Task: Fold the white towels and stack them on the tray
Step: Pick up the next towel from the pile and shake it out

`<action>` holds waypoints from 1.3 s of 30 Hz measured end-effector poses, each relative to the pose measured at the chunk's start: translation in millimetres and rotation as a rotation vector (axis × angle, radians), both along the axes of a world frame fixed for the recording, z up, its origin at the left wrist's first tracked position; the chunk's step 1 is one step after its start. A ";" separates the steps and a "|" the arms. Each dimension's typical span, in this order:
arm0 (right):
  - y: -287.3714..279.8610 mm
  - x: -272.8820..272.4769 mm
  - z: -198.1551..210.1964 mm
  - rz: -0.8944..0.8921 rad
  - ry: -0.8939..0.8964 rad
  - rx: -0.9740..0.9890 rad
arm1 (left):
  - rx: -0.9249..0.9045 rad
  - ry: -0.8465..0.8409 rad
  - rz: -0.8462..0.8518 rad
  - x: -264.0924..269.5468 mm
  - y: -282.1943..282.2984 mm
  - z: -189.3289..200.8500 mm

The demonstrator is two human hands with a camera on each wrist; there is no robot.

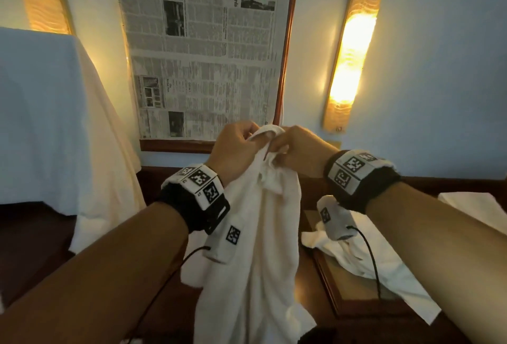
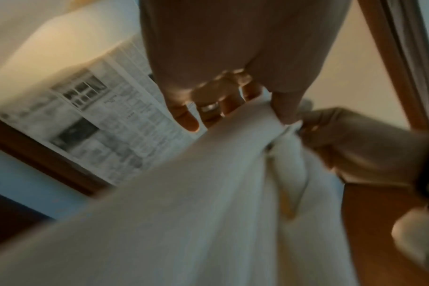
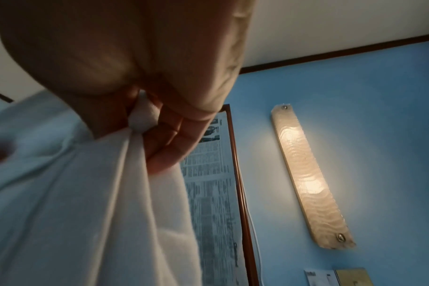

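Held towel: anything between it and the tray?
Yes. A second, unfolded towel lies crumpled across the tray, covering most of it. The held towel hangs from both hands, left hand and right hand, left of the tray.

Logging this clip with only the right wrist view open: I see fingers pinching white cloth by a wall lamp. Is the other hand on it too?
Observer: Yes. In the head view the left hand grips the same held towel right beside the right hand.
Operator: Is it folded yet?
Observer: No, it hangs loose and bunched below both hands.
Operator: Anything on the tray?
Observer: A second towel lies crumpled, unfolded, across the wooden tray, partly spilling over its right edge.
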State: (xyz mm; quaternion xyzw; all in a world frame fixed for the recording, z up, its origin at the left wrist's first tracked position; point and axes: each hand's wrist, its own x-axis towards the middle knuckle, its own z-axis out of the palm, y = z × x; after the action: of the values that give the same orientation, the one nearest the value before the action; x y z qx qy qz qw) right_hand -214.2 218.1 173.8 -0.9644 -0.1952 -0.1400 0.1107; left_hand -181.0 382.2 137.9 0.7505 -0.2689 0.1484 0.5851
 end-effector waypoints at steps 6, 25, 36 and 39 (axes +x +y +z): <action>-2.4 11.1 45.3 -0.045 -0.236 0.195 | 0.121 0.207 -0.102 -7.2 45.2 -53.2; 10.4 13.6 60.2 -0.153 -0.332 0.400 | -0.039 0.527 -0.120 -49.6 75.9 -103.2; 38.6 5.1 62.4 -0.127 -0.401 0.202 | 0.054 0.126 0.343 -54.5 7.5 -73.2; 39.7 4.3 63.4 -0.133 -0.403 0.200 | 0.085 0.039 0.419 -57.5 4.8 -62.9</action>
State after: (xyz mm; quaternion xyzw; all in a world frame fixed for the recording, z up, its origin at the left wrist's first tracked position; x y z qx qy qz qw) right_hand -209.9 257.8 237.2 -0.9119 -0.1345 -0.3555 0.1548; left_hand -238.5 387.1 75.0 0.8168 -0.1017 0.2404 0.5145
